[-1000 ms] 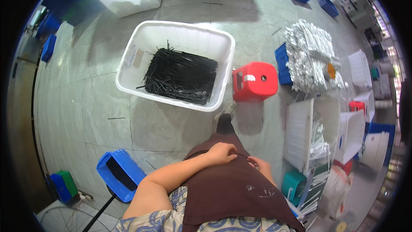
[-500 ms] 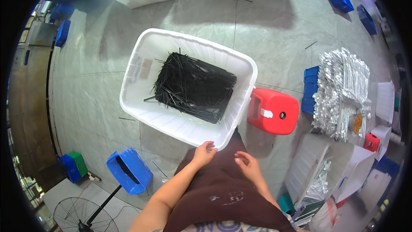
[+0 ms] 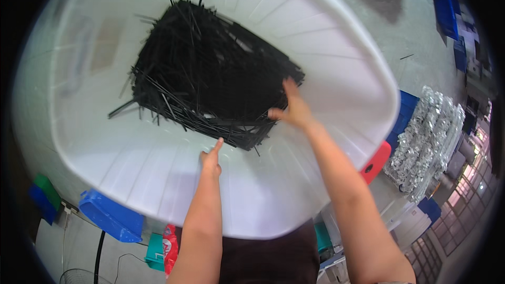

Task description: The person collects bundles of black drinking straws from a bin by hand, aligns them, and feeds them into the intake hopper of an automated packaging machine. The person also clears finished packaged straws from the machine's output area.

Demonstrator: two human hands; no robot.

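Both hands have moved since half a second ago: the left hand (image 3: 211,163) has left the near rim, the right hand (image 3: 299,113) has left its place by the apron (image 3: 268,255), and now both reach into the big white tub (image 3: 131,160), which fills much more of the view. Inside, at the bottom of the tub, lies a messy pile of thin black sticks (image 3: 210,73). Its long way runs from about ten o'clock to four o'clock. From the right hand, most of the pile is toward ten o'clock. From the left hand, it is toward twelve. The right hand is nearer, with its fingers spread wide over the pile's four o'clock end. On the left hand, one finger points up just beside the pile's low edge, and its thumb sticks out toward ten. Neither hand seems to hold anything, but I cannot tell if the fingers touch the sticks. A red stool (image 3: 380,164) peeks out past the tub's rim at four o'clock.
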